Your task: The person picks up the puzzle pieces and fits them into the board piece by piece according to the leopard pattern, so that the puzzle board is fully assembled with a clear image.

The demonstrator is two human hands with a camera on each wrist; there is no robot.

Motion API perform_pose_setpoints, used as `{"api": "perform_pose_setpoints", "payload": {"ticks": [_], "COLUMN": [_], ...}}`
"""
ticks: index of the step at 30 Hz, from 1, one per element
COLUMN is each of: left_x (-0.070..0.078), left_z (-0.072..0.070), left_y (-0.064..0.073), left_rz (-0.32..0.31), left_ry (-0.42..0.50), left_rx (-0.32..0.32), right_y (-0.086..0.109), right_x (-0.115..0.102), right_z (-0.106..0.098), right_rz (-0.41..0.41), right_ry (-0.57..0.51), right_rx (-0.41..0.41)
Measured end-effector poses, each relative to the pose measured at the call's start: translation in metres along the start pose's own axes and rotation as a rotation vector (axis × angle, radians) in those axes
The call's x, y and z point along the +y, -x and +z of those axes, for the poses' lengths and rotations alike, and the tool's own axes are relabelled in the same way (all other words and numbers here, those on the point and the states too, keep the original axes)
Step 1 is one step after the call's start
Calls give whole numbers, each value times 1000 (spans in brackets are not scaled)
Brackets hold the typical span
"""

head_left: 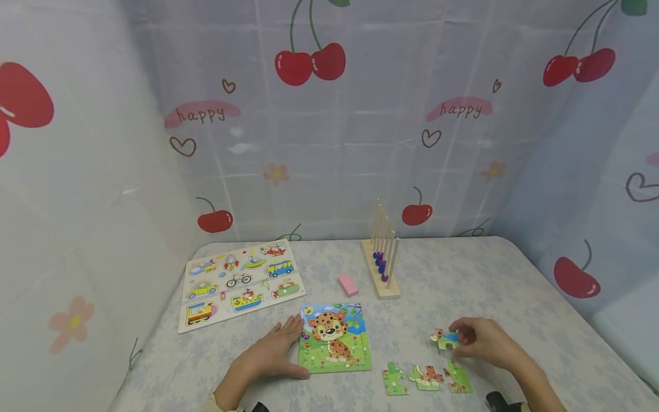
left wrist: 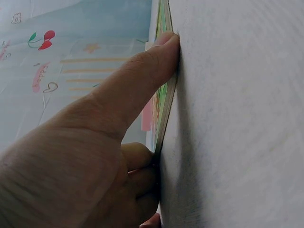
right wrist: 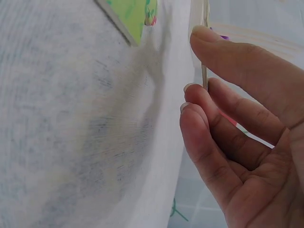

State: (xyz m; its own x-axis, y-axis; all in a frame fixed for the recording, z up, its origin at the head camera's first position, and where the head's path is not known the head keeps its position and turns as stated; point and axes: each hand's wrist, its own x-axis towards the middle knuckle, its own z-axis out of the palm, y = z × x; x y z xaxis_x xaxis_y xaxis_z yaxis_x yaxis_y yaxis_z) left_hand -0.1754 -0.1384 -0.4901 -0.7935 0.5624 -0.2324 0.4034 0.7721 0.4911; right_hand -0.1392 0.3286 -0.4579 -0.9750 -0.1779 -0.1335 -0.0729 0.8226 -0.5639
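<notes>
A square leopard puzzle board (head_left: pixel 334 343) lies on the table in front of me. My left hand (head_left: pixel 273 349) rests at its left side, fingers along the left edge and thumb (left wrist: pixel 161 52) against the near edge by the corner. To the right, my right hand (head_left: pixel 486 343) pinches a jigsaw piece (head_left: pixel 445 339) with blue and green on it, which shows edge-on in the right wrist view. Below that hand lie a green piece (head_left: pixel 394 379), a piece with spotted legs (head_left: pixel 427 377) and another green piece (head_left: pixel 459 377).
A vehicle peg puzzle board (head_left: pixel 242 285) lies at the back left. A pink block (head_left: pixel 348 284) sits behind the leopard board. Beyond it stands a wooden rack with pegs (head_left: pixel 383 289) and several purple and blue beads. A printed curtain (head_left: pixel 329 131) surrounds the table.
</notes>
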Motion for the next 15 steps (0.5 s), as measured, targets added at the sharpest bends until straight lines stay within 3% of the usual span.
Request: {"api": "perform_pose_setpoints", "payload": {"ticks": [8,15], "left_x": [-1,-1], "left_z": [1,1], "left_y": [0,0], "left_rz": [2,2], "left_ry": [-2,-1], "left_rx": [3,1], "right_y": [-2,-8], "right_x": [-3,-15], "right_z": [3,4], "right_rz": [7,-65], "right_ry": [0,-8], "right_rx": [3,4]}}
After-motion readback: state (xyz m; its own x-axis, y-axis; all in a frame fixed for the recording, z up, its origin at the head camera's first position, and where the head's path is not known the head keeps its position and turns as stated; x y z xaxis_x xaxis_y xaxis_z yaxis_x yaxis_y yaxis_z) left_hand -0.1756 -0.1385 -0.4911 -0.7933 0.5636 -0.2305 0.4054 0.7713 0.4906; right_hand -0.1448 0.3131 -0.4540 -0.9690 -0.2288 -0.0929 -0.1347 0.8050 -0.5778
